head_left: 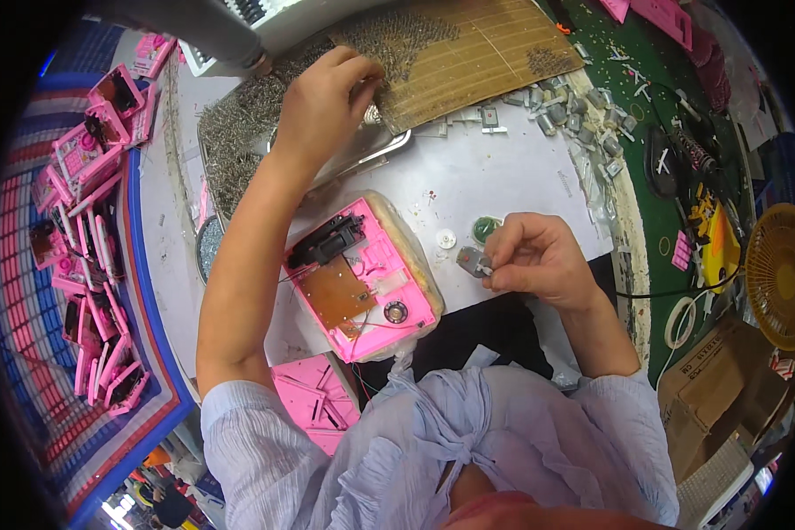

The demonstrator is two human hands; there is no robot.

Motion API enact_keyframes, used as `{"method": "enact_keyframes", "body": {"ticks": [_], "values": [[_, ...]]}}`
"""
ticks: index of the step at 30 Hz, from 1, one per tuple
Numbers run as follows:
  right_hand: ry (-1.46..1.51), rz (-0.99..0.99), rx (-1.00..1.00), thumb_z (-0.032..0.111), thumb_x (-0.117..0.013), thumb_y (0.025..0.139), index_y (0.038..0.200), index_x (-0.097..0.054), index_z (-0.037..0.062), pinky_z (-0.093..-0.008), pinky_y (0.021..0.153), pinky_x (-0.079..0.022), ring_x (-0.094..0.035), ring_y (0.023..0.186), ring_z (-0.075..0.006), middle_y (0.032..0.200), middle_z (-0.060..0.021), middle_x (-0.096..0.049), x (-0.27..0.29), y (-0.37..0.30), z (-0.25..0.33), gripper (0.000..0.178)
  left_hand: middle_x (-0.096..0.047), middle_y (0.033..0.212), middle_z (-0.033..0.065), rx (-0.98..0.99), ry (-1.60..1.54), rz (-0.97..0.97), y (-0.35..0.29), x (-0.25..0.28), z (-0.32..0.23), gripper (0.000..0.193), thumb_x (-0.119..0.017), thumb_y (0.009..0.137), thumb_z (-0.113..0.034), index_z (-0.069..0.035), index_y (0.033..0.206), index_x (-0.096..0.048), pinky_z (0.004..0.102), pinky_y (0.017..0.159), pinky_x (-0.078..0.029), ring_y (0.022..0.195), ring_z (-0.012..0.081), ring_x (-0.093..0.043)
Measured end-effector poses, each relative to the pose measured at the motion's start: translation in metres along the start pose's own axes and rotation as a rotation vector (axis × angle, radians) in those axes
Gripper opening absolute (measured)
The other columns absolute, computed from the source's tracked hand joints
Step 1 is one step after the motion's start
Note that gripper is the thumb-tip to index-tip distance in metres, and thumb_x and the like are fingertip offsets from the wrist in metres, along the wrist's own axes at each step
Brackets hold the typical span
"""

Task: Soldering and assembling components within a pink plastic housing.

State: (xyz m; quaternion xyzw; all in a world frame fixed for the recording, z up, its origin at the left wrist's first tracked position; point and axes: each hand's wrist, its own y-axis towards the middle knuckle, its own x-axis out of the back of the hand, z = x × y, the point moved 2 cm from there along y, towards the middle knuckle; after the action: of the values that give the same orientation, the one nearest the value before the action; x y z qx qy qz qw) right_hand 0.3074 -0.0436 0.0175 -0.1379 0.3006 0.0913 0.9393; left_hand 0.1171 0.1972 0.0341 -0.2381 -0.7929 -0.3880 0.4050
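My left hand (331, 102) reaches over a shiny metal tray (393, 148) at the far side of the table, beside a heap of tiny dark metal pieces (238, 132), likely screws. Its fingers are curled together, and whatever is between them is hidden. My right hand (539, 261) pinches a small grey motor (474, 261) between thumb and fingers, just above the table. In front of me lies an open pink plastic housing (411, 305) on a padded, wrapped block. Inside it sit a brown circuit board (334, 291), a black part (327, 240) and a round speaker (396, 312).
Similar grey motors (583, 119) are piled at the far right. Cardboard (477, 53) with more tiny metal pieces lies at the back. A white disc (446, 238) and a green round piece (484, 230) are near my right hand. Pink cases (88, 256) fill a striped surface at left.
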Motion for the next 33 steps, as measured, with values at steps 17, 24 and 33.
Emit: {"method": "enact_keyframes", "body": {"ticks": [17, 24, 33], "values": [[0.018, 0.007, -0.019, -0.004, -0.079, 0.084, 0.093, -0.065, 0.0006, -0.0211, 0.068, -0.05, -0.061, 0.079, -0.0072, 0.088, -0.0033, -0.067, 0.005, 0.002, -0.005, 0.017, -0.065, 0.102, 0.0071, -0.38, 0.177, 0.298, 0.036, 0.006, 0.011, 0.025, -0.07, 0.078, 0.002, -0.009, 0.101, -0.072, 0.0376, 0.08, -0.055, 0.092, 0.0283, -0.068], [0.002, -0.013, -0.02, -0.005, -0.079, 0.084, 0.093, -0.065, 0.0005, -0.0214, 0.07, -0.051, -0.061, 0.08, -0.0073, 0.089, -0.0028, -0.066, 0.004, 0.001, -0.006, 0.017, -0.064, 0.097, 0.0085, -0.323, 0.013, 0.212, 0.041, 0.002, 0.012, 0.016, -0.071, 0.085, -0.005, -0.008, 0.1, -0.072, 0.0378, 0.077, -0.055, 0.087, 0.0292, -0.067], [0.022, 0.006, -0.027, -0.003, -0.079, 0.085, 0.094, -0.065, 0.0, -0.0215, 0.072, -0.051, -0.062, 0.082, -0.0075, 0.09, -0.0038, -0.067, 0.0, 0.003, -0.005, 0.017, -0.066, 0.092, 0.0071, -0.324, 0.076, 0.22, 0.045, -0.021, 0.014, 0.011, -0.075, 0.085, -0.013, -0.008, 0.095, -0.074, 0.0381, 0.076, -0.054, 0.084, 0.029, -0.067]]}}
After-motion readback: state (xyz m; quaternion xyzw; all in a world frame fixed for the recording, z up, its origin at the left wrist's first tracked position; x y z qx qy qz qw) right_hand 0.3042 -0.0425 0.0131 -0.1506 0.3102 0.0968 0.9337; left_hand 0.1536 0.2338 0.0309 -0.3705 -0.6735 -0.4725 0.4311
